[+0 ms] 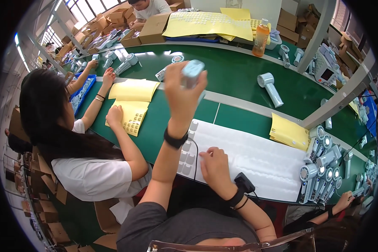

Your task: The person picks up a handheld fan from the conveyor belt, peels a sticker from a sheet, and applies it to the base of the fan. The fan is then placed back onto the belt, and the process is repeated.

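Observation:
My left hand [181,86] is raised over the green table, its fingers wrapped round a light-blue handheld fan [194,67]. One end of the fan sticks up between thumb and fingers; the palm hides most of the rest. Lower and to the right, my right hand [216,168] hovers over a white backing sheet [260,161], fingers curled in; whatever they may pinch is too small to see. Several grey stickers [187,161] remain at the sheet's left end, just left of that hand. A dark cable runs down across them.
Many handheld fans [323,168] are heaped right of the sheet. Yellow sheets [290,132] lie behind it. One fan [271,89] rests on the green belt [235,71], beyond a metal rail. A co-worker [88,138] sits close on my left. An orange drink bottle [261,38] stands at the back.

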`<control>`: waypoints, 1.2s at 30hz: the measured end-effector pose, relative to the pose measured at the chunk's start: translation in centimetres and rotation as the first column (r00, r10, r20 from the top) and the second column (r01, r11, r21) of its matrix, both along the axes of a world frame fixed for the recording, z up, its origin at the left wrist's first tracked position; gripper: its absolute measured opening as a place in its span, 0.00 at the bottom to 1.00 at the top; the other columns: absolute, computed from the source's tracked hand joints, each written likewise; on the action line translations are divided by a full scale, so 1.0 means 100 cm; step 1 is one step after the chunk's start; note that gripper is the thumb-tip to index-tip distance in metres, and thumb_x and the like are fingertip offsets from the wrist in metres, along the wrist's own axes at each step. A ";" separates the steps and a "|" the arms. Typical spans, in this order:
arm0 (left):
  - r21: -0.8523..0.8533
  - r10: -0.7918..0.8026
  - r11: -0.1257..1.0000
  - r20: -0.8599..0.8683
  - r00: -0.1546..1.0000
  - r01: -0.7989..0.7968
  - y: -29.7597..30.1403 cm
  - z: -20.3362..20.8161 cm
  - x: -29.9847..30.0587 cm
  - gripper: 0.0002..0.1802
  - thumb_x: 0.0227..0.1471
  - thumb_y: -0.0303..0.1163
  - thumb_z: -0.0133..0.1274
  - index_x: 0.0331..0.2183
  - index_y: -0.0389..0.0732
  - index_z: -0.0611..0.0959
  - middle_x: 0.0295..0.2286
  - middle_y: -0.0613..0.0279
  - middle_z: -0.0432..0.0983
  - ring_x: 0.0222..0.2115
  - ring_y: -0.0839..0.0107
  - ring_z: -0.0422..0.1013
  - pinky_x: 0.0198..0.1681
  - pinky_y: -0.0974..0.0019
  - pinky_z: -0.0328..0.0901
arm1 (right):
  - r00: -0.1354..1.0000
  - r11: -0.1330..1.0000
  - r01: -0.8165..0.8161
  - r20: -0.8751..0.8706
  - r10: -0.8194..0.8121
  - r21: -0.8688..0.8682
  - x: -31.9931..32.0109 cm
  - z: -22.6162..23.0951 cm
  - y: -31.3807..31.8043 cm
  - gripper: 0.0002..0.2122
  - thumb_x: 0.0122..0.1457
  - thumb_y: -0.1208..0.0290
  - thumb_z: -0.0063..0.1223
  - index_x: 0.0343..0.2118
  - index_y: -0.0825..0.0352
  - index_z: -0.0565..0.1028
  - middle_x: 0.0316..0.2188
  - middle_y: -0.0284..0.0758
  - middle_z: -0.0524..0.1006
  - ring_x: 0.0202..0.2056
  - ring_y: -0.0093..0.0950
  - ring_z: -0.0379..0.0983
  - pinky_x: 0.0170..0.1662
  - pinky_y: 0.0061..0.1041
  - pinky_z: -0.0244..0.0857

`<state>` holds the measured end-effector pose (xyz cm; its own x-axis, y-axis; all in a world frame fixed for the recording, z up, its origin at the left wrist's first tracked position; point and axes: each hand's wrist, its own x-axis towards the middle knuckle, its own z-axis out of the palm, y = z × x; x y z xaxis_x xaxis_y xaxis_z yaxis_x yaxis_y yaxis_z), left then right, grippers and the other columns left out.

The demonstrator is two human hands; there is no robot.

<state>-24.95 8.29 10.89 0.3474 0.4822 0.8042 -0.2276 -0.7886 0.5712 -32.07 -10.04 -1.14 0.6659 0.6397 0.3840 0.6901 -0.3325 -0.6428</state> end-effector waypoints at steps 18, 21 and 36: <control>-0.254 -0.194 0.948 0.020 0.981 0.193 -0.033 -0.046 -0.137 0.29 0.61 0.48 0.45 0.52 0.34 0.62 0.38 0.55 0.67 0.41 0.68 0.66 0.48 0.64 0.60 | 0.999 0.997 0.050 0.013 -0.051 0.061 -0.022 -0.004 0.023 0.06 0.49 0.77 0.57 0.31 0.65 0.77 0.31 0.35 0.69 0.35 0.35 0.65 0.38 0.33 0.55; -0.240 -0.263 0.936 0.018 0.965 0.259 -0.039 -0.057 -0.134 0.32 0.62 0.52 0.42 0.53 0.35 0.60 0.40 0.53 0.66 0.42 0.68 0.65 0.48 0.64 0.61 | 0.997 0.993 0.062 -0.042 -0.058 0.101 -0.021 -0.009 0.032 0.05 0.50 0.78 0.57 0.32 0.66 0.76 0.30 0.34 0.71 0.35 0.32 0.67 0.38 0.31 0.58; -0.019 -0.587 0.807 -0.127 0.799 0.590 -0.096 -0.077 -0.106 0.42 0.58 0.66 0.30 0.50 0.33 0.66 0.41 0.47 0.68 0.40 0.55 0.66 0.45 0.56 0.61 | 0.443 0.825 0.181 -0.793 0.418 0.536 0.031 0.119 -0.073 0.13 0.52 0.82 0.60 0.39 0.68 0.69 0.28 0.30 0.75 0.32 0.18 0.71 0.39 0.17 0.66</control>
<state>-35.52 -1.26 3.14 0.6539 0.1367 0.7442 -0.5823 -0.5371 0.6103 -29.00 -17.34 10.73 0.7479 0.6597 -0.0741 -0.3191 0.2595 -0.9115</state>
